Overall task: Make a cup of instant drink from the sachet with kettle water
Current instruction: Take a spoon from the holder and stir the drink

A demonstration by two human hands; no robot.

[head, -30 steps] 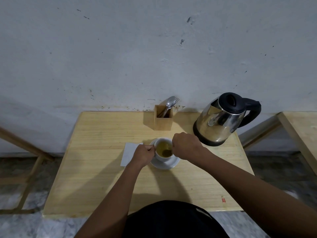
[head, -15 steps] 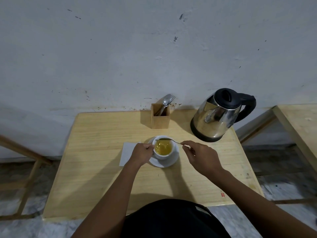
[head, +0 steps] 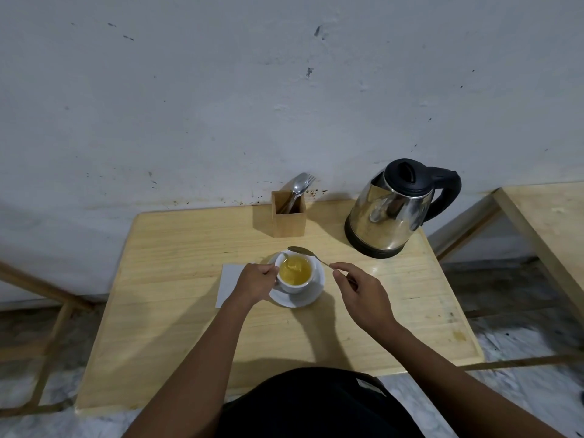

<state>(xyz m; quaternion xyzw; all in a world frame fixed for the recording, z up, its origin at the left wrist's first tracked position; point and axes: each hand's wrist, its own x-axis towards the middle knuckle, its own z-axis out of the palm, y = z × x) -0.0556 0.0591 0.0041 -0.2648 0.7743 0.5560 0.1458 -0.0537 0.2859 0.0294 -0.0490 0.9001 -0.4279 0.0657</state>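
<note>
A white cup (head: 296, 287) full of yellow drink stands on a white saucer (head: 311, 297) in the middle of the wooden table (head: 177, 314). My left hand (head: 256, 282) grips the cup at its left side. My right hand (head: 357, 290), to the right of the saucer, pinches the handle of a metal spoon (head: 305, 251); the spoon's bowl hangs in the air just above the cup's far rim. The steel kettle (head: 393, 213) with a black lid and handle stands at the table's back right.
A wooden holder (head: 289, 218) with a spoon and fork stands at the back by the wall. A white paper (head: 228, 281) lies left of the saucer, partly under my left hand. A second wooden table (head: 550, 222) is at the right.
My right hand has lifted the spoon out of the drink and drawn back to the right; the spoon now hangs above the cup's far rim. My left hand stays on the cup.
</note>
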